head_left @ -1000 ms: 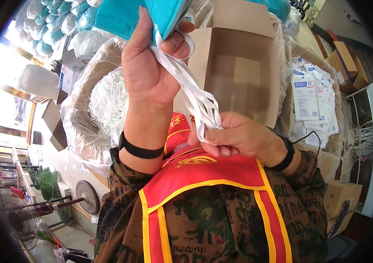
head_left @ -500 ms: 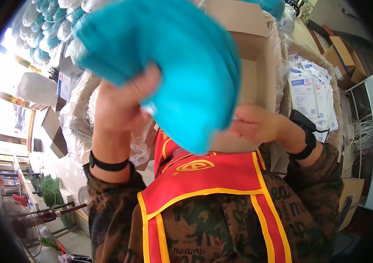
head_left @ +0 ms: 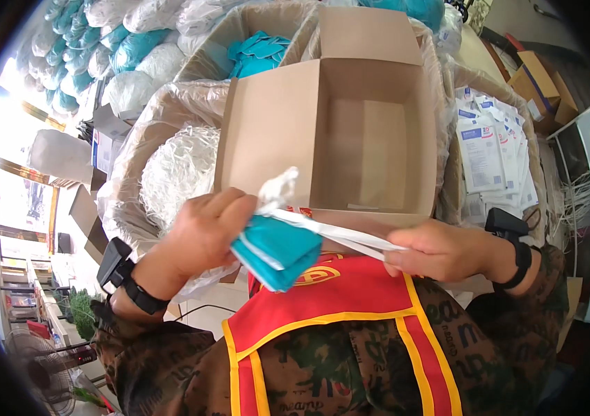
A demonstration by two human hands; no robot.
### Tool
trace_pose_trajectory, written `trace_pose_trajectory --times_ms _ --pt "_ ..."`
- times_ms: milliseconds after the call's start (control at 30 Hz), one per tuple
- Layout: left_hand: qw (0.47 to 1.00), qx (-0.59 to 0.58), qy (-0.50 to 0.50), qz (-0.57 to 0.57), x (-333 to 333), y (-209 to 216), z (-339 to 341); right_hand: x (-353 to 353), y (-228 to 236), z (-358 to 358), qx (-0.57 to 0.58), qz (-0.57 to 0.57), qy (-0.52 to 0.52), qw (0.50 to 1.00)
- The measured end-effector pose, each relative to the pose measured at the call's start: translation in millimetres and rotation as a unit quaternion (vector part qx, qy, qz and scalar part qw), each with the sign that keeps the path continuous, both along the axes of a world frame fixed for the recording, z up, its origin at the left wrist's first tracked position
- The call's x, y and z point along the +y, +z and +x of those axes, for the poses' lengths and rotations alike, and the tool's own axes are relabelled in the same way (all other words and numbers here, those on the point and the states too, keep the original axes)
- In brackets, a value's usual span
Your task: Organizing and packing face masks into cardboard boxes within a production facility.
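My left hand (head_left: 206, 227) grips a folded teal cloth (head_left: 282, 251) in front of my chest. White straps (head_left: 340, 231) run from the cloth's top to my right hand (head_left: 440, 251), whose fingers are closed on them and hold them fairly straight. A loose white bunch (head_left: 279, 187), blurred by motion, sticks up beside my left fingers. Just beyond both hands stands an open cardboard box (head_left: 267, 132) with its flaps spread; no contents show inside it.
Left of the box, a plastic-lined container holds a heap of white strands (head_left: 182, 173). Folded teal cloths (head_left: 259, 54) fill another behind it. White packets (head_left: 481, 156) lie in a container at right. Bagged teal and white bundles (head_left: 139, 48) are piled far left. A fan (head_left: 41, 367) stands lower left.
The teal cloth, spread wide and blurred before, is now a small folded bundle lower down. My hands have come down with it, and white straps now stretch to my right hand.
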State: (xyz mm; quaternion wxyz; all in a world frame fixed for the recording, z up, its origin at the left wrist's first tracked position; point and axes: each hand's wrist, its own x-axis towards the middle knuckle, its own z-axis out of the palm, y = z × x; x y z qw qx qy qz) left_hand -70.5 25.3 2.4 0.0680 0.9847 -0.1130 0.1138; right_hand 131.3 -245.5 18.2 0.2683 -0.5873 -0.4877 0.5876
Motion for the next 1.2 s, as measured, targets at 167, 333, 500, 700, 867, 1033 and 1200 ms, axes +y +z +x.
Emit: trace_pose_trajectory --times_ms 167,333,500,700,867,1033,1200 --pt "0.998 -0.060 0.015 0.022 23 -7 -6 -31 8 -1 0.021 0.016 -0.046 0.999" --pt "0.978 -0.080 0.160 0.110 76 -20 -27 -65 18 6 0.010 -0.011 -0.053 0.998" --pt "0.939 -0.154 0.304 0.047 133 -31 -58 -99 10 2 0.163 -0.063 -0.325 0.929" --pt "0.974 -0.207 0.093 -0.025 82 -43 1 -144 -51 3 0.303 0.187 -0.527 0.772" --pt "0.955 -0.090 0.204 -0.197 70 -51 29 -232 -87 -22 0.248 0.220 -0.670 0.664" --pt "0.966 -0.080 0.117 -0.217 40 -71 57 -294 -172 -78 0.133 0.005 -0.796 0.590" --pt "0.988 -0.076 0.037 -0.127 18 -64 63 -322 -264 -106 0.104 -0.114 -0.811 0.565"
